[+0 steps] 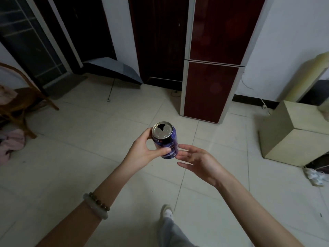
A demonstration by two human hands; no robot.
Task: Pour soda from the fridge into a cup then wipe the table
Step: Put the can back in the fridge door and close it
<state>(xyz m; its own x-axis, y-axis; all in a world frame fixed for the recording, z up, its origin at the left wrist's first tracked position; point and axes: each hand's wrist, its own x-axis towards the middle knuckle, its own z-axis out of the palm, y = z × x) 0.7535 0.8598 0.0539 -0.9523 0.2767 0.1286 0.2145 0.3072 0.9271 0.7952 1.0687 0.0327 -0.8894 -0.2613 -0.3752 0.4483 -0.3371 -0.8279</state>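
A dark blue soda can with a silver top and an open mouth is held upright over the tiled floor, a little tilted. My left hand grips its side with thumb and fingers. Just right of the can, my right hand is spread with fingers apart, its fingertips close to the can's lower side, holding nothing. The dark red fridge with a white frame stands ahead, both doors closed. No cup or table is in view.
An open grey umbrella lies on the floor at the back. A wooden chair with clothes stands at the left. A beige cabinet is at the right, shoes beside it. My foot shows below.
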